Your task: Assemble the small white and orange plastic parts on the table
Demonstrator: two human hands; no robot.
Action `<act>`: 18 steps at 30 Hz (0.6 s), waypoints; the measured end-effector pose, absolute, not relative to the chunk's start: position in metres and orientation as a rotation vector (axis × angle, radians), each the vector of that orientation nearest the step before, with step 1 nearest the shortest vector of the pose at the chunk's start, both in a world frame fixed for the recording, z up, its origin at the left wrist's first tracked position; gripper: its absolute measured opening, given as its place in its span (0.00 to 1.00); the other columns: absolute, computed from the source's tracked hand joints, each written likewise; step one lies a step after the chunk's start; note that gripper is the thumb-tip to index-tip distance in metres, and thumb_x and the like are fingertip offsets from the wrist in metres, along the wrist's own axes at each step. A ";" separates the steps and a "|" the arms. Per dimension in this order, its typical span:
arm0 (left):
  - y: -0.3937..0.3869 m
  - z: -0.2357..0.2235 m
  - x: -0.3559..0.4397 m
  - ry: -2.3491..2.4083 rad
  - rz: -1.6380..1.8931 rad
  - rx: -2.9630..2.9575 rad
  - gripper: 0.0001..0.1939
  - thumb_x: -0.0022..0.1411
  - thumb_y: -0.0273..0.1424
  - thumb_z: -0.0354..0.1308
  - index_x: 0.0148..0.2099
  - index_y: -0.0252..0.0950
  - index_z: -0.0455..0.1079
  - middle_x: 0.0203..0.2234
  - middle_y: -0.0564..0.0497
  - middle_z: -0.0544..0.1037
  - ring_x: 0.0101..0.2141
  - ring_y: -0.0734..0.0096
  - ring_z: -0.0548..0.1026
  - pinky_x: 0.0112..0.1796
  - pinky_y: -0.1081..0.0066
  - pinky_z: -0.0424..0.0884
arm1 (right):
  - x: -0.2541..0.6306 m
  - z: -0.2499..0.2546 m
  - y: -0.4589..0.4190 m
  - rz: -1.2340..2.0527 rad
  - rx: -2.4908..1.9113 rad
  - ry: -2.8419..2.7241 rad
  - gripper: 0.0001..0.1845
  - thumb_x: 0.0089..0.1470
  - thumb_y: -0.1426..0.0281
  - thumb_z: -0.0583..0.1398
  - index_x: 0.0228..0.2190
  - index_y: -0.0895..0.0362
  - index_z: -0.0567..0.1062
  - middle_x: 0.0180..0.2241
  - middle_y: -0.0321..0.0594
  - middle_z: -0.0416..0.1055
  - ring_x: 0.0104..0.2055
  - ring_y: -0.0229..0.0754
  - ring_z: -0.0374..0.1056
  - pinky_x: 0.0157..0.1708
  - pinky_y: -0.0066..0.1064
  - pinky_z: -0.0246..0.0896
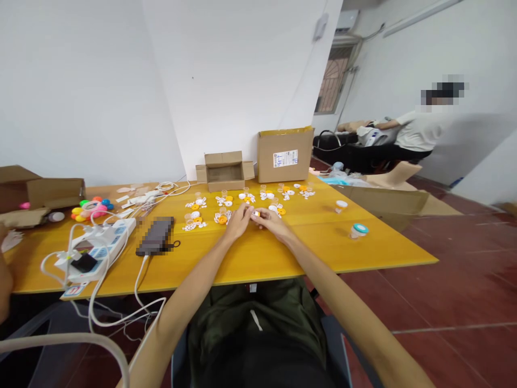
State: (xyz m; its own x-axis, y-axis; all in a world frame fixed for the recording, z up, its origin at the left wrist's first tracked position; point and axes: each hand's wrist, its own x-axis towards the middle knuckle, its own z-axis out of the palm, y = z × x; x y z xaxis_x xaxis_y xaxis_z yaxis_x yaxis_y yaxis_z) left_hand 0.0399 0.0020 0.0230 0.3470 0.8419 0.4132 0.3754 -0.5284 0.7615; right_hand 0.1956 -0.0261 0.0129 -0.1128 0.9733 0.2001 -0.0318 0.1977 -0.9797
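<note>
My left hand (240, 220) and my right hand (271, 221) meet over the middle of the table. Between their fingertips is a small white-and-orange piece (256, 214), closed in by both hands; its exact kind is too small to make out. Around them lie little groups of parts: clear plastic cups, white discs, orange rings and small white pieces with dark marks. One orange ring (222, 220) is left of my left hand, and another orange ring (281, 211) lies just right of my right hand.
A white-lidded cup (341, 206) and a teal-lidded cup (359, 230) stand at right. Behind are an open carton (224, 171) and a closed carton (286, 155). A phone (156, 236), power strip (105, 250) and cables lie at left. A person (422, 129) sits far right.
</note>
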 end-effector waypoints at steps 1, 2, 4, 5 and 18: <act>0.002 0.023 0.040 1.066 1.103 2.063 0.10 0.70 0.38 0.51 0.40 0.40 0.70 0.31 0.53 0.78 0.34 0.67 0.74 0.40 0.69 0.70 | 0.196 0.010 -0.025 1.137 -0.970 -1.374 0.21 0.39 0.53 0.73 0.30 0.53 0.78 0.25 0.33 0.72 0.27 0.36 0.65 0.26 0.27 0.63; 0.001 0.024 0.040 1.072 1.097 2.062 0.11 0.70 0.40 0.51 0.39 0.40 0.70 0.30 0.54 0.77 0.33 0.67 0.74 0.39 0.69 0.69 | 0.196 0.008 -0.024 1.130 -0.960 -1.386 0.21 0.38 0.55 0.74 0.31 0.53 0.79 0.27 0.33 0.73 0.27 0.36 0.66 0.27 0.28 0.65; 0.001 0.024 0.040 1.081 1.080 2.057 0.13 0.69 0.42 0.53 0.37 0.39 0.69 0.28 0.54 0.77 0.32 0.67 0.74 0.37 0.69 0.69 | 0.197 0.003 -0.022 1.122 -0.955 -1.416 0.20 0.36 0.58 0.75 0.32 0.52 0.79 0.29 0.34 0.76 0.28 0.37 0.67 0.29 0.29 0.66; 0.001 0.025 0.040 1.085 1.073 2.053 0.13 0.69 0.43 0.53 0.36 0.39 0.69 0.27 0.54 0.76 0.31 0.67 0.74 0.37 0.69 0.68 | 0.197 0.001 -0.020 1.119 -0.954 -1.429 0.20 0.35 0.59 0.75 0.31 0.52 0.79 0.29 0.34 0.76 0.29 0.38 0.68 0.30 0.30 0.67; 0.000 0.026 0.038 1.002 1.065 2.075 0.11 0.67 0.39 0.55 0.35 0.39 0.70 0.27 0.54 0.77 0.31 0.67 0.75 0.37 0.69 0.70 | 0.195 -0.010 -0.012 1.026 -0.974 -1.444 0.18 0.34 0.61 0.74 0.28 0.53 0.76 0.31 0.36 0.80 0.37 0.46 0.76 0.43 0.39 0.72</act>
